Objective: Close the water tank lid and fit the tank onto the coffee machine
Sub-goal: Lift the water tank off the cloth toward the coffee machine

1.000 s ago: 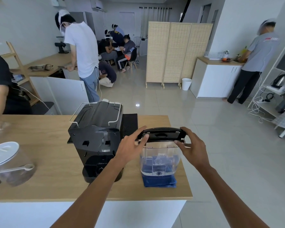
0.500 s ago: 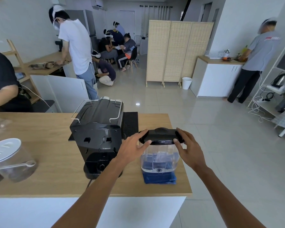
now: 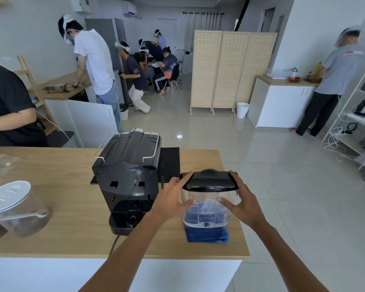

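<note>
A clear plastic water tank (image 3: 207, 211) stands on a folded blue cloth (image 3: 208, 236) near the right end of the wooden counter. Its black lid (image 3: 210, 181) lies flat and shut on the tank's top. My left hand (image 3: 169, 202) clasps the tank's left side, thumb against the lid's edge. On the tank's right side is my right hand (image 3: 243, 204), fingers over the lid's corner and thumb on the clear wall. The black coffee machine (image 3: 128, 175) stands just left of the tank, its back facing me.
A black ribbed mat (image 3: 170, 163) lies behind the machine. A clear jar with a white lid and spoon (image 3: 13, 207) sits at the counter's left. The counter's right edge (image 3: 234, 199) is close to the tank. A person in black leans at far left.
The lid went from raised and level above the tank to pressed down shut on it. Both hands slid from the lid's ends down onto the tank's sides.
</note>
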Available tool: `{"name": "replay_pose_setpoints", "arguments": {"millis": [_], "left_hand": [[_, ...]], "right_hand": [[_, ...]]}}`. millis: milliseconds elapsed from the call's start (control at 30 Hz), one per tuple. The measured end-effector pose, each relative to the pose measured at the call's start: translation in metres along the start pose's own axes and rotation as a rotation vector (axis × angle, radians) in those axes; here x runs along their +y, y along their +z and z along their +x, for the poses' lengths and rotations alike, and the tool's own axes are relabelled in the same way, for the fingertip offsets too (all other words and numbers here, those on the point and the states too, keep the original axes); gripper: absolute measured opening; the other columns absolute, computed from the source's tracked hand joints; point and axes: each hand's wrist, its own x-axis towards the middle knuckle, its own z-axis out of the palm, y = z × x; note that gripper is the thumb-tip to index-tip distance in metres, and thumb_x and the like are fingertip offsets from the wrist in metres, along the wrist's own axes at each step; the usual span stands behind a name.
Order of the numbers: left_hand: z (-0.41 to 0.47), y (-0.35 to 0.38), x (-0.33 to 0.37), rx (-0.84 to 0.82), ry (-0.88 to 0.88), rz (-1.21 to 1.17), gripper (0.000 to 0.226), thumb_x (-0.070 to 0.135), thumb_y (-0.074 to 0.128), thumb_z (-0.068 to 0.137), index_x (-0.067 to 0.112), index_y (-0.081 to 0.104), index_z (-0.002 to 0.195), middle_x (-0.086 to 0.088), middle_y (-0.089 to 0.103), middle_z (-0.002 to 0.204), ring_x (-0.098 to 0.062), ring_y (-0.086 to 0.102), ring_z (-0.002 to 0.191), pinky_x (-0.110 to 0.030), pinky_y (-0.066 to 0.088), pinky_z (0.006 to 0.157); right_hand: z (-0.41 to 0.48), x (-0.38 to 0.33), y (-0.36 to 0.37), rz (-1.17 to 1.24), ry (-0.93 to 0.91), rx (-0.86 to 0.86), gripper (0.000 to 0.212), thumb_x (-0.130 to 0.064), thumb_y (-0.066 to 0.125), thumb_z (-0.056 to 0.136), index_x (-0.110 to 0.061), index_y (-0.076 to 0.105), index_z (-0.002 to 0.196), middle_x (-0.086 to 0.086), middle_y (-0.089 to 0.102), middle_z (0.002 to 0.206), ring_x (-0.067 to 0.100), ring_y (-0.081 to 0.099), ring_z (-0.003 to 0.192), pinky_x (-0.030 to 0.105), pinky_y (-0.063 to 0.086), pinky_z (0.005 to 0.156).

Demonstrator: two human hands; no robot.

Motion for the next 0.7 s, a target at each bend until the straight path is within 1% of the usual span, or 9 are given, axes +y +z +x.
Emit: {"name": "replay_pose_setpoints", "arguments": {"millis": [67,167,233,333,433,500,600,633,700], "left_hand": [[-0.003,0.009,0.000,-0.020,0.009,-0.131,0.092,0.050,0.070,0.084,0.058,0.006,0.150,-0.001,0.043,0.131,-0.020,0.057,0.102,-0.043,0.053,0.089],[-0.004,0.022,0.003,0.021,0.009,-0.259,0.091,0.054,0.071,0.084,0.052,0.011,0.152,0.002,0.039,0.142,-0.007,0.047,0.116,-0.032,0.042,0.092],[-0.003,0.028,0.003,0.055,0.009,-0.284,0.092,0.045,0.074,0.084,0.049,0.013,0.152,0.006,0.035,0.149,0.002,0.039,0.121,-0.027,0.035,0.096],[-0.002,0.032,-0.001,0.058,0.000,-0.320,0.096,0.044,0.076,0.083,0.050,0.011,0.152,0.014,0.028,0.154,0.003,0.034,0.129,-0.030,0.033,0.101],[-0.003,0.033,-0.003,0.058,-0.018,-0.351,0.098,0.047,0.077,0.081,0.056,0.007,0.150,0.025,0.025,0.151,-0.003,0.040,0.131,-0.031,0.037,0.100],[-0.002,0.032,-0.002,0.057,-0.027,-0.368,0.099,0.048,0.077,0.080,0.062,0.004,0.145,0.028,0.020,0.151,-0.003,0.038,0.132,-0.029,0.035,0.102],[0.000,0.028,-0.001,0.038,-0.042,-0.376,0.096,0.045,0.076,0.082,0.063,0.004,0.143,0.025,0.017,0.155,-0.002,0.030,0.137,-0.033,0.032,0.109],[0.000,0.027,0.000,0.039,-0.044,-0.378,0.095,0.043,0.075,0.083,0.061,0.005,0.145,0.020,0.020,0.158,-0.002,0.032,0.136,-0.037,0.035,0.109],[-0.002,0.025,0.005,0.049,-0.044,-0.389,0.091,0.045,0.072,0.084,0.058,0.008,0.148,-0.001,0.036,0.156,-0.006,0.046,0.123,-0.042,0.042,0.103]], "right_hand": [[0.000,0.004,0.001,0.056,-0.016,-0.031,0.105,-0.062,0.075,0.067,-0.036,0.023,0.154,-0.012,0.044,0.149,0.013,0.050,0.129,0.033,0.048,0.105],[0.000,0.010,0.005,0.103,-0.009,-0.041,0.111,-0.062,0.079,0.062,-0.033,0.024,0.153,-0.007,0.043,0.151,0.012,0.046,0.133,0.035,0.047,0.107],[0.000,0.014,0.008,0.108,0.006,-0.033,0.111,-0.056,0.082,0.062,-0.035,0.023,0.153,-0.005,0.041,0.151,0.009,0.044,0.133,0.036,0.047,0.108],[0.003,0.020,0.011,0.124,0.014,-0.036,0.108,-0.044,0.086,0.064,-0.039,0.022,0.152,-0.007,0.040,0.150,0.007,0.044,0.131,0.035,0.048,0.107],[0.007,0.023,0.014,0.174,0.028,-0.048,0.108,-0.031,0.088,0.068,-0.052,0.017,0.147,-0.010,0.046,0.149,0.008,0.051,0.129,0.019,0.048,0.102],[0.009,0.025,0.015,0.177,0.043,-0.048,0.110,-0.030,0.088,0.068,-0.058,0.014,0.144,-0.013,0.049,0.145,0.006,0.055,0.122,0.010,0.046,0.095],[0.014,0.025,0.014,0.167,0.053,-0.065,0.108,-0.040,0.085,0.065,-0.058,0.013,0.144,-0.022,0.048,0.140,0.006,0.057,0.118,0.007,0.046,0.092],[0.014,0.025,0.014,0.162,0.050,-0.074,0.108,-0.041,0.084,0.065,-0.055,0.013,0.144,-0.022,0.049,0.139,0.006,0.057,0.117,0.007,0.046,0.092],[0.014,0.026,0.013,0.155,0.047,-0.079,0.106,-0.044,0.083,0.065,-0.052,0.014,0.145,-0.017,0.052,0.138,0.009,0.058,0.116,0.007,0.046,0.092]]}}
